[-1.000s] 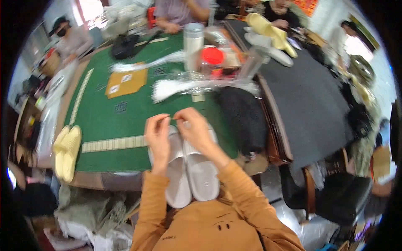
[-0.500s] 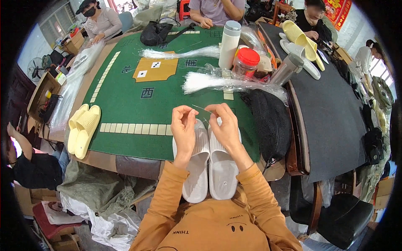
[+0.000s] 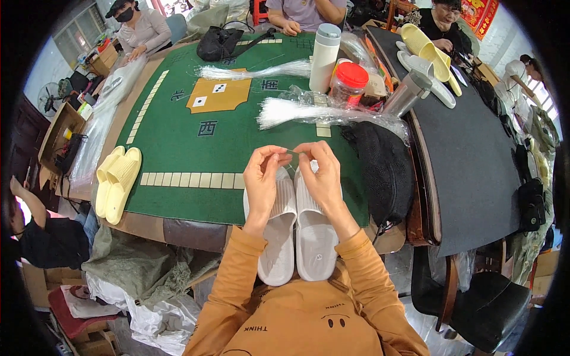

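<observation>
1. Grey slippers [image 3: 316,240] lie paired over the near edge of the desk [image 3: 225,148] — likely for easy reach.
2. My left hand [image 3: 261,181] and right hand [image 3: 321,179] pinch a thin strand [image 3: 291,151] above them — probably for fine control.

a pair of light grey slippers [image 3: 278,243] is placed side by side, insoles up, heels nearest, toes pointed away; ribbed straps [image 3: 286,200] are partly covered. above the toe ends, a thin strand [image 3: 292,151] is pinched between left hand [image 3: 262,181] and right hand [image 3: 321,181].
</observation>
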`<state>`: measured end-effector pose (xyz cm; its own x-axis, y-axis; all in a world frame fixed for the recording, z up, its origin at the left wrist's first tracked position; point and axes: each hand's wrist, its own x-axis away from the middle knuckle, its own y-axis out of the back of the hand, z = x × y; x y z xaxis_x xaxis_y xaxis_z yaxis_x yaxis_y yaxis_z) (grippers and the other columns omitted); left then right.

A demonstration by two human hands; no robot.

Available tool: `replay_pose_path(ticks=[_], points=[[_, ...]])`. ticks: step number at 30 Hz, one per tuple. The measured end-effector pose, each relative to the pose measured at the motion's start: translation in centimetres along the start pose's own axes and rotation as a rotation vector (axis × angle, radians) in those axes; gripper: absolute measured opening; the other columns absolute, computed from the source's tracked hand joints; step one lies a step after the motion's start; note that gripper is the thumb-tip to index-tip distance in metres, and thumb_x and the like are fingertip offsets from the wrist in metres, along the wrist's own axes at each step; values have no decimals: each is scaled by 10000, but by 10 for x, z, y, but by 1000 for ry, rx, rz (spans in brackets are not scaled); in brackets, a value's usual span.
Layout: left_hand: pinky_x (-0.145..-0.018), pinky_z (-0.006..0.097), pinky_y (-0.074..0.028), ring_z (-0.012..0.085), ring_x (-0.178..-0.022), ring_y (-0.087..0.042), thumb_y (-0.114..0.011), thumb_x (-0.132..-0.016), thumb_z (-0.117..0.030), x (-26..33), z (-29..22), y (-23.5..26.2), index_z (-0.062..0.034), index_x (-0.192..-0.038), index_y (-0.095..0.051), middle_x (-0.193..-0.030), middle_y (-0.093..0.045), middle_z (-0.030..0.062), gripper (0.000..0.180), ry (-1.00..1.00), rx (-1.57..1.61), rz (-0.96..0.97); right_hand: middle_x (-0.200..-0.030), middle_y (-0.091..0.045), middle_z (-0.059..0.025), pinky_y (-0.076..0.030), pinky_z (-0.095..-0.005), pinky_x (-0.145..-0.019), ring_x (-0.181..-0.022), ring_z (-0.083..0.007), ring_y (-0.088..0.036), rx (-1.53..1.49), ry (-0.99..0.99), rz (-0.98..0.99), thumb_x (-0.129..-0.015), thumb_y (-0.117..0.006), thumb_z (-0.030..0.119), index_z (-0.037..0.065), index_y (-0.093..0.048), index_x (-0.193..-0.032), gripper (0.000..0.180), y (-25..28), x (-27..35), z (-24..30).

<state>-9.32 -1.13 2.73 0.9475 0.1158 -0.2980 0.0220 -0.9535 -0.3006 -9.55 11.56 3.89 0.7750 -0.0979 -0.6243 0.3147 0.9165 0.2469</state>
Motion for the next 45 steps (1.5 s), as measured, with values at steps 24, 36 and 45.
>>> replay_pose_path(ticks=[24,36,45], points=[[-720,241,-505,97,-772,-598,-579,-922,-76,-1,-2,6,5,-1018,-640,-918,-656,48,140,105,-54,12,-757,-555,-80,-449,-302,-609,-664,-187,-548,1,-30,52,-786,-639,-3,9,-606,-838,63,0,1,1],[-681,219,-466,80,-735,-562,-587,-917,-84,0,-4,5,-22,-986,-643,-894,-666,38,108,115,-44,5,-789,-556,-97,-460,-305,-641,-688,-198,-558,-13,-29,48,-783,-592,-20,-9,-581,-834,53,2,1,-1],[-733,227,-478,87,-854,-613,-584,-923,-88,0,-5,5,-13,-1018,-640,-930,-661,30,133,158,-51,54,-807,-564,-102,-473,-309,-659,-717,-211,-583,-14,-62,69,-789,-584,-28,-7,-583,-845,60,1,1,0]])
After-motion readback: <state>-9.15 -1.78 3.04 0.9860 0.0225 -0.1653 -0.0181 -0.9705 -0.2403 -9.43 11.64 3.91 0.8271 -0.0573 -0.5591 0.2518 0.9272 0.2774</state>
